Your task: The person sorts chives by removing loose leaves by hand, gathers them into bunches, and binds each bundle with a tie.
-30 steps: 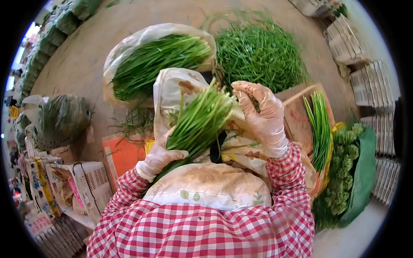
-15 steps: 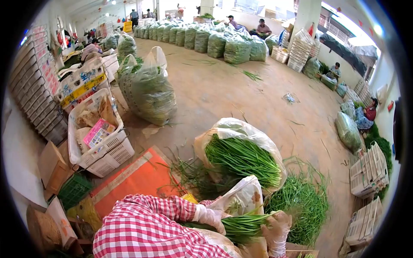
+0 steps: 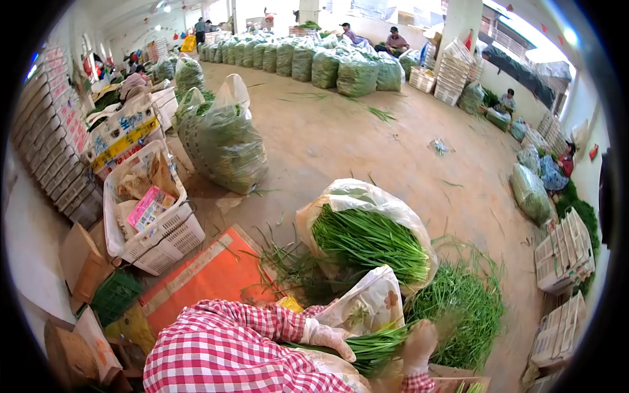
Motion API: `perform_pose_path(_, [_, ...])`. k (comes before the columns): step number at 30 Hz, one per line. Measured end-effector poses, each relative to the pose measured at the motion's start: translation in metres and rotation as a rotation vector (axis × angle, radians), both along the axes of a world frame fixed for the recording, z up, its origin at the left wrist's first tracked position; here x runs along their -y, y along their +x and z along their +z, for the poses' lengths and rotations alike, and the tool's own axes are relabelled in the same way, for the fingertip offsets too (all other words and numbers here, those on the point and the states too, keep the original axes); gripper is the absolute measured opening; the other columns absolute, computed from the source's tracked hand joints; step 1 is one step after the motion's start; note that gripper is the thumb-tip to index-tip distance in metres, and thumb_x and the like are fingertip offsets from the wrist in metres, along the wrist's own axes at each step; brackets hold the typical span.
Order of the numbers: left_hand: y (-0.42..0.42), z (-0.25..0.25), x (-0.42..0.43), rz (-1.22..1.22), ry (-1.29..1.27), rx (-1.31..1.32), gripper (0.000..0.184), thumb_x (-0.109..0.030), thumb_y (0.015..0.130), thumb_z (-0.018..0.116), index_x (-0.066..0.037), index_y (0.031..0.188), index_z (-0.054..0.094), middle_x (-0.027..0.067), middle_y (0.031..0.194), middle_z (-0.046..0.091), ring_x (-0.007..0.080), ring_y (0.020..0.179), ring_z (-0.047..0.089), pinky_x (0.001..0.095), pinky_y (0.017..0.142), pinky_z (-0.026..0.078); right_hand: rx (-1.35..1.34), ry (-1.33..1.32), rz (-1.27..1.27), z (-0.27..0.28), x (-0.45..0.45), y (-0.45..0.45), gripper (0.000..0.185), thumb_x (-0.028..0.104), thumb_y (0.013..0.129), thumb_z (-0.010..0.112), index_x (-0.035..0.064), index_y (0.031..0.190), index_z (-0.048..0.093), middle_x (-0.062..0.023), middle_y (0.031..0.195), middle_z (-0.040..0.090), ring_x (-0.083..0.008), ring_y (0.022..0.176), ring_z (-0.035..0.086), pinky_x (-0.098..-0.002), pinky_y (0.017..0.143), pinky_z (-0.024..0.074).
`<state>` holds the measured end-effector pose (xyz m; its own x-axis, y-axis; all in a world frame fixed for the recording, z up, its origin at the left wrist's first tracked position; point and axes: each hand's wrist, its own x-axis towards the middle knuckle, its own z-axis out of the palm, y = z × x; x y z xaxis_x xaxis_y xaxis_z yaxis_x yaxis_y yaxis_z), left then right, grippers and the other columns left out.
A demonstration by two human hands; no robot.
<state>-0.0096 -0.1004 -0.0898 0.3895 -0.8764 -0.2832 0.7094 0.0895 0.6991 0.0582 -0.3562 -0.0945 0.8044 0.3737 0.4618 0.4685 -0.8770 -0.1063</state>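
Observation:
My left hand (image 3: 333, 339), in a pale glove, is closed around a bunch of green chives (image 3: 380, 344) held low in front of me. At the bunch's right end, my right hand (image 3: 419, 347) is raised, gloved, with its fingers drawn together. A smear of motion beside it hides what it grips, if anything. Just beyond is a white plastic sheet with a flower print (image 3: 367, 298). Behind that, an open plastic bag (image 3: 386, 196) holds many neatly laid chives (image 3: 370, 242). A loose heap of chives (image 3: 462, 308) lies on the floor to the right.
An orange mat (image 3: 213, 275) and a white crate (image 3: 164, 242) with papers lie left. A full bag of greens (image 3: 226, 144) stands beyond. Stacked crates (image 3: 563, 255) line the right side. Filled bags (image 3: 357, 72) stand in a row at the back, near seated people.
My right hand has lifted slightly and pulled back from the bunch's end, its wrist turning. My left hand has shifted a little right along the chives. The bag and heap stay put.

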Motion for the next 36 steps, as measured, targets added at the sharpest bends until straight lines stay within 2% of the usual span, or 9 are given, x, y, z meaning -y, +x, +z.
perform_pose_path(6, [-0.013, 0.031, -0.006, 0.164, 0.153, -0.022, 0.077, -0.005, 0.077, 0.067, -0.003, 0.140, 0.024, 0.0093, 0.129, 0.047, 0.0152, 0.115, 0.045, 0.0307, 0.098, 0.036, 0.075, 0.136, 0.055, -0.013, 0.016, 0.014, 0.016, 0.002, 0.072, 0.052, 0.0009, 0.087, 0.057, -0.0149, 0.083, 0.056, -0.0302, 0.074, 0.054, -0.0399, 0.066, 0.0471])
perform_pose_path(11, [-0.014, 0.041, -0.007, 0.134, 0.266, -0.051, 0.077, 0.011, 0.070, 0.058, -0.004, 0.139, 0.027, 0.0082, 0.124, 0.050, 0.0093, 0.098, 0.053, 0.0235, 0.079, 0.045, -0.169, -0.275, -0.566, -0.034, 0.075, 0.000, 0.005, 0.007, 0.078, 0.051, 0.0090, 0.082, 0.054, -0.0072, 0.064, 0.058, -0.0252, 0.074, 0.060, -0.0368, 0.073, 0.0486])
perform_pose_path(13, [-0.011, 0.037, -0.009, 0.105, 0.266, 0.021, 0.072, 0.000, 0.072, 0.064, -0.004, 0.137, 0.033, 0.0050, 0.128, 0.048, 0.0107, 0.113, 0.045, 0.0262, 0.097, 0.035, -0.582, -0.342, -0.768, -0.047, 0.114, -0.001, 0.041, 0.015, 0.086, 0.048, 0.0022, 0.125, 0.045, -0.0150, 0.094, 0.063, -0.0259, 0.091, 0.062, -0.0403, 0.086, 0.0442])
perform_pose_path(17, [-0.012, 0.036, -0.009, 0.046, 0.296, 0.026, 0.074, 0.000, 0.072, 0.065, -0.004, 0.138, 0.033, 0.0056, 0.129, 0.047, 0.0108, 0.115, 0.044, 0.0267, 0.098, 0.034, -0.990, 1.235, -0.490, 0.001, 0.107, -0.021, 0.068, 0.044, 0.087, 0.053, 0.0093, 0.140, 0.027, -0.0176, 0.136, 0.040, -0.0302, 0.121, 0.044, -0.0465, 0.093, 0.0389])
perform_pose_path(19, [-0.013, 0.035, -0.008, 0.036, 0.277, 0.018, 0.074, 0.000, 0.071, 0.065, -0.004, 0.138, 0.032, 0.0057, 0.130, 0.047, 0.0108, 0.115, 0.044, 0.0269, 0.098, 0.033, -1.152, 1.394, -0.114, 0.023, 0.082, -0.013, 0.071, 0.049, 0.084, 0.056, 0.0106, 0.138, 0.031, -0.0109, 0.139, 0.036, -0.0280, 0.120, 0.043, -0.0431, 0.091, 0.0416])
perform_pose_path(25, [-0.009, 0.037, -0.005, 0.083, 0.294, -0.075, 0.072, -0.006, 0.070, 0.065, -0.003, 0.135, 0.035, 0.0062, 0.126, 0.050, 0.0127, 0.111, 0.048, 0.0277, 0.095, 0.037, -0.858, 0.928, 0.112, 0.044, 0.024, -0.010, 0.021, 0.021, 0.086, 0.059, 0.0022, 0.084, 0.069, -0.0069, 0.076, 0.068, -0.0105, 0.067, 0.060, -0.0236, 0.062, 0.0475])
perform_pose_path(31, [-0.015, -0.008, -0.034, 0.158, 0.184, -0.047, 0.058, -0.025, 0.079, 0.062, 0.000, 0.127, 0.042, 0.0063, 0.113, 0.057, 0.0128, 0.096, 0.055, 0.0262, 0.086, 0.043, -0.289, 1.414, -0.265, 0.021, 0.058, 0.005, 0.021, 0.021, 0.090, 0.053, 0.0033, 0.090, 0.064, -0.0076, 0.078, 0.065, -0.0118, 0.059, 0.060, -0.0233, 0.055, 0.0537])
perform_pose_path(33, [-0.016, 0.004, -0.024, 0.273, 0.195, -0.212, 0.055, -0.029, 0.081, 0.061, 0.000, 0.125, 0.044, 0.0066, 0.110, 0.058, 0.0135, 0.094, 0.057, 0.0265, 0.084, 0.045, -0.438, 0.383, -0.755, 0.033, 0.099, 0.001, 0.028, 0.020, 0.092, 0.047, 0.0051, 0.115, 0.053, -0.0135, 0.083, 0.061, -0.0168, 0.068, 0.060, -0.0243, 0.056, 0.0524])
perform_pose_path(36, [-0.015, -0.005, -0.032, 0.263, 0.169, -0.204, 0.056, -0.031, 0.081, 0.061, 0.000, 0.125, 0.045, 0.0076, 0.113, 0.057, 0.0146, 0.097, 0.057, 0.0278, 0.086, 0.045, 0.037, 0.161, -0.751, 0.014, 0.111, -0.004, 0.044, 0.026, 0.092, 0.048, 0.0135, 0.133, 0.039, -0.0164, 0.115, 0.057, -0.0243, 0.088, 0.063, -0.0337, 0.073, 0.0541])
